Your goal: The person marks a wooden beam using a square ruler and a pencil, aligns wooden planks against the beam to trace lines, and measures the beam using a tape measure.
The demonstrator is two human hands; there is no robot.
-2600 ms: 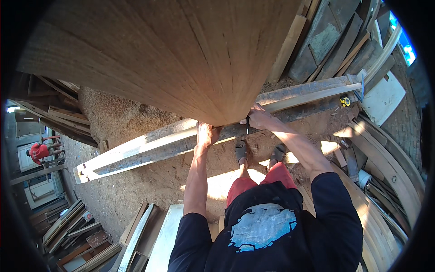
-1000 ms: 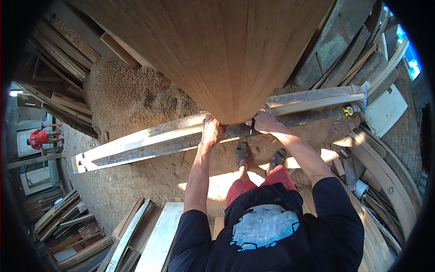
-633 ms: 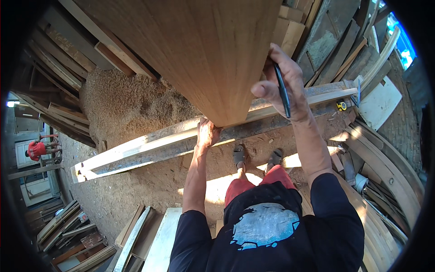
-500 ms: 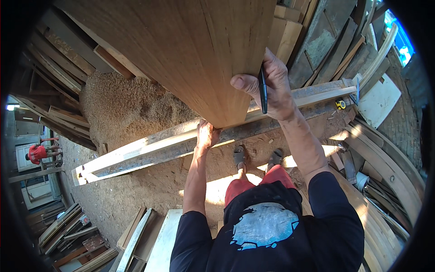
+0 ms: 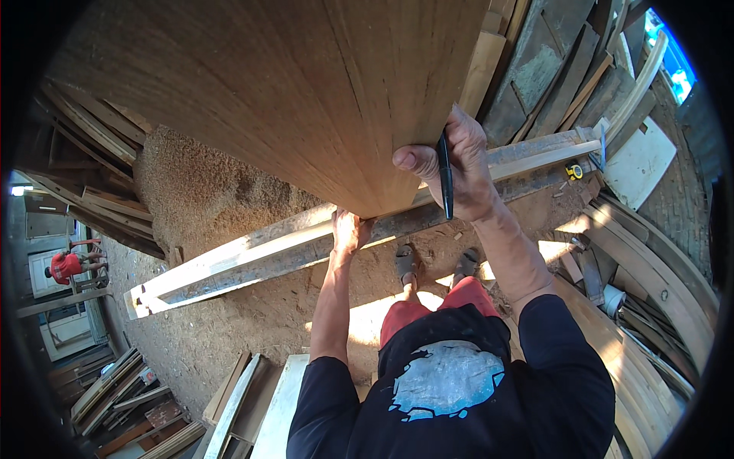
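Note:
A wide brown wooden board (image 5: pixel 329 99) rises toward me and fills the top middle of the view. My right hand (image 5: pixel 468 172) is closed on its right edge, thumb on the broad face and other fingers round behind. A black pen (image 5: pixel 445 180) is also held in that hand, pointing down. Low on the board, my left hand (image 5: pixel 347 232) is closed at its bottom edge; its fingertips are partly hidden. Just beneath runs a long pale strip of wood (image 5: pixel 294 237) on a long, low timber bench (image 5: pixel 229 279).
A yellow tape measure (image 5: pixel 573 172) lies toward the bench's right end. Beyond the bench is a heap of wood shavings (image 5: pixel 191 191). Stacked planks (image 5: pixel 650 268) crowd the right side, more boards (image 5: pixel 229 405) the lower left. Far left, a person in red (image 5: pixel 65 265) bends over.
The board's upper part has swung left and looks larger. My right hand has come slightly lower along with the pen and the board's edge. My left hand stays at the bottom edge.

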